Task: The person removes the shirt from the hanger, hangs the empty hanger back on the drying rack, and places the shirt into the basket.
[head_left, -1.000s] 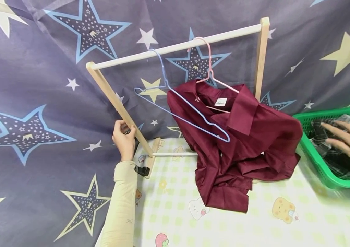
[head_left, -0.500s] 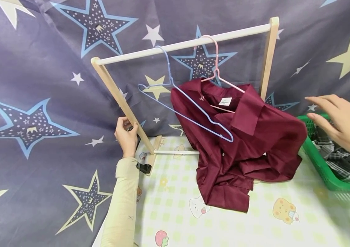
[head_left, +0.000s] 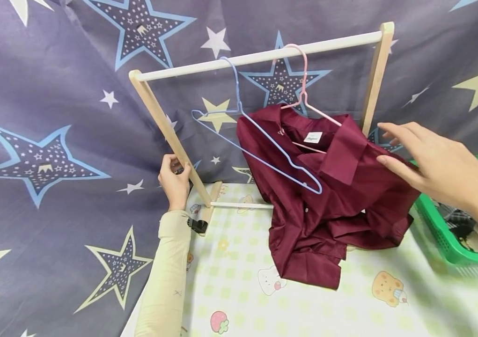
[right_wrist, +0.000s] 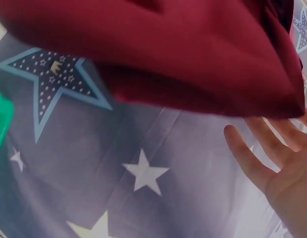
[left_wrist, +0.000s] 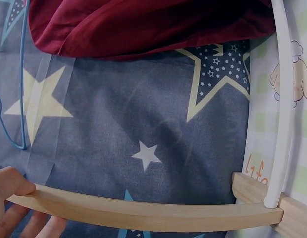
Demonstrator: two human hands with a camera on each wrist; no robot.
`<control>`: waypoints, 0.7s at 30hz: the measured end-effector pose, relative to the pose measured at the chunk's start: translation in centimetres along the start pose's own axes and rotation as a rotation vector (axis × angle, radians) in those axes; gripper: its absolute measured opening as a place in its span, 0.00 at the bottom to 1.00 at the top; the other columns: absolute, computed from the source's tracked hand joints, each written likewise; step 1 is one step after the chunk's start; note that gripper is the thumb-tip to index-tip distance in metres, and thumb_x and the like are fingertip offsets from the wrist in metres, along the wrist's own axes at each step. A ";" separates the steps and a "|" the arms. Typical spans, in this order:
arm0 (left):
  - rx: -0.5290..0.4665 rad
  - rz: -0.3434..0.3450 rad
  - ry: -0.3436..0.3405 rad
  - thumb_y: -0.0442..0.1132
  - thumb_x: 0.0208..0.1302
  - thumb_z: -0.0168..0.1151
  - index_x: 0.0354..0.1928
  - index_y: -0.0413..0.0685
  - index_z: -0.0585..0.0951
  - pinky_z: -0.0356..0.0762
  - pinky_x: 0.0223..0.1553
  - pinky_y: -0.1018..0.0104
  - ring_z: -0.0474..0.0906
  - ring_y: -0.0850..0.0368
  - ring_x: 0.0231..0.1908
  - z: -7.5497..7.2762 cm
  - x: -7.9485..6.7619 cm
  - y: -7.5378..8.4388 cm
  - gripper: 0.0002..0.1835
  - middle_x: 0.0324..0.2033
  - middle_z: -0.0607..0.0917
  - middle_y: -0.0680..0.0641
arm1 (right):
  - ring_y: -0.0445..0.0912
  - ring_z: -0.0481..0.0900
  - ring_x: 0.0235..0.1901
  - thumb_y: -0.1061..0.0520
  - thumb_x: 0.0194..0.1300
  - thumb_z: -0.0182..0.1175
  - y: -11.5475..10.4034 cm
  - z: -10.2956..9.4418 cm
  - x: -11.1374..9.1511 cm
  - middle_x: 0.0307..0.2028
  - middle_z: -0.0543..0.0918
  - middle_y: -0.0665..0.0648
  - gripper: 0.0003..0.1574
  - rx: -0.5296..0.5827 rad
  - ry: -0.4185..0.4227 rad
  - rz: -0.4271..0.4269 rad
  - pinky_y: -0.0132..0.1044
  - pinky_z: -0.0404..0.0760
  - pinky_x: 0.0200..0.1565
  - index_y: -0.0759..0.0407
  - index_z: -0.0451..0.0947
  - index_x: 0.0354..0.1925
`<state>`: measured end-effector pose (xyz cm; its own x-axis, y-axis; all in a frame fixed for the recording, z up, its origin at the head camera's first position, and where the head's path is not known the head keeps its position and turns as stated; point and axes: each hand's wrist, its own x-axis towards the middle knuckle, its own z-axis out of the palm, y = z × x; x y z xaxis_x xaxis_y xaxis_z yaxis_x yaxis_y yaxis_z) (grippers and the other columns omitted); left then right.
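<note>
A small clothes rack with a white top rail (head_left: 335, 44) stands ahead of me. My left hand (head_left: 174, 181) grips its left wooden post (head_left: 164, 125) about two thirds of the way down, thumb and fingers on opposite sides in the left wrist view. From the rail hangs a maroon shirt (head_left: 306, 220) on a pink hanger (head_left: 305, 89), its collar open and a white label inside. A bare blue hanger (head_left: 260, 127) hangs left of it, overlapping the shirt. My right hand (head_left: 437, 164) is by the shirt's right shoulder, fingers extended and holding nothing.
A green basket (head_left: 437, 229) with dark plaid cloth (head_left: 458, 220) in it stands at the right, partly behind my right forearm. The table has a checked cloth (head_left: 306, 313) with cartoon prints. A star-patterned curtain (head_left: 74, 196) hangs behind and to the left.
My right hand has come up from over the green basket and moved left to the shirt's shoulder. The left hand keeps its grip on the post. The head view has shifted slightly.
</note>
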<state>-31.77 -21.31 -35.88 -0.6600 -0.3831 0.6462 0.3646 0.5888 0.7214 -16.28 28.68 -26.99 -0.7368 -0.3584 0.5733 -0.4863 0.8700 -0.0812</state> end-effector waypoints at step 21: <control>-0.030 0.002 0.001 0.29 0.59 0.65 0.43 0.41 0.80 0.81 0.46 0.43 0.86 0.44 0.40 0.0 0.0 -0.3 0.10 0.41 0.87 0.40 | 0.58 0.76 0.33 0.69 0.61 0.64 -1.9 3.4 1.4 0.39 0.74 0.62 0.37 0.016 0.153 -0.099 0.58 0.76 0.24 0.62 0.66 0.67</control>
<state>-31.92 -21.49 -36.08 -0.6586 -0.3829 0.6478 0.3855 0.5677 0.7274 -18.00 25.31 -28.80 -0.6052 -0.3853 0.6966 -0.5614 0.8270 -0.0303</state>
